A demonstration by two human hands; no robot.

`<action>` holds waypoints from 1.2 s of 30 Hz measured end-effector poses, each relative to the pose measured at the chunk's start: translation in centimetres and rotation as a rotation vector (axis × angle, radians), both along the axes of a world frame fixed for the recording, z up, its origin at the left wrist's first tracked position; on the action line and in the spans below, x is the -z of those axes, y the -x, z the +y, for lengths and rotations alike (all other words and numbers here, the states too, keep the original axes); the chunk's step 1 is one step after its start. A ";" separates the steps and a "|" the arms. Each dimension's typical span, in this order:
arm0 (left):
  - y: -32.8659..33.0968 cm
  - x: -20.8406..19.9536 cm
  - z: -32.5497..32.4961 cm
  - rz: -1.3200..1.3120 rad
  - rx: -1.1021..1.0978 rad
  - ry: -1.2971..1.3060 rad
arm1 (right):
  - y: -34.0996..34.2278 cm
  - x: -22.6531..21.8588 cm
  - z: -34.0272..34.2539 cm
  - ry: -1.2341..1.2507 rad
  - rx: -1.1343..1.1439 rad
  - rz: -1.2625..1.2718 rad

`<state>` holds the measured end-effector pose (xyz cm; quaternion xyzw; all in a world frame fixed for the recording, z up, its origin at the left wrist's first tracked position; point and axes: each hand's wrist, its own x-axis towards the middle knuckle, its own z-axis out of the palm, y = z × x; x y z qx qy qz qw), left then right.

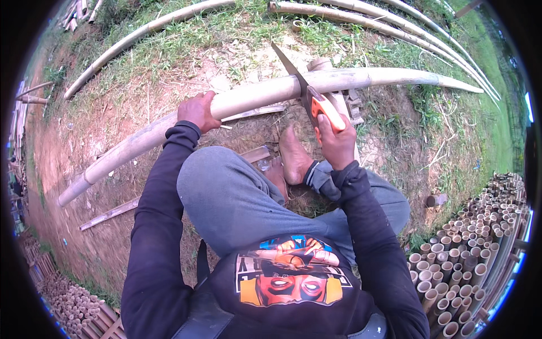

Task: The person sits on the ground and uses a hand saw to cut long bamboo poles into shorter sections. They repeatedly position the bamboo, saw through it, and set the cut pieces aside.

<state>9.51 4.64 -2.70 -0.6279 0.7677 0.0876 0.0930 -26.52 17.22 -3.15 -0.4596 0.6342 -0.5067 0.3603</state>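
Observation:
A long, pale bamboo pole [254,97] stretches across in front of me, from the lower left to the far right. My left hand [199,111] is closed over the pole left of its middle, with the thumb on the near side. In my right hand [337,138] is the orange handle of a hand saw [293,70]. The saw's blade crosses the pole right of the middle, its tip pointing away from me. Whether the teeth have cut into the bamboo is too small to tell. Under the pole near the saw, a wooden support [338,104] shows in part.
My bare foot [294,155] rests on the ground near the saw. Several bamboo poles [372,24] lie on the grass at the far right, and another curved pole [141,37] at the far left. Stacked cut bamboo pieces [451,265] fill the lower right. A thin strip [110,213] lies at left.

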 end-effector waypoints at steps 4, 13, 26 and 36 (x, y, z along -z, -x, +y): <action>0.2 -1.1 0.3 -0.018 -0.019 -0.007 | -0.8 1.6 -5.8 0.147 -0.029 0.035; -0.3 0.8 0.0 0.017 0.011 0.039 | 1.8 -8.1 13.8 -0.051 0.010 0.095; -0.1 0.0 0.2 0.017 0.012 0.009 | 3.0 -11.5 14.7 -0.160 -0.020 -0.005; 0.0 -0.9 0.4 -0.006 -0.021 -0.006 | -0.5 -3.0 -8.0 -0.006 -0.115 0.139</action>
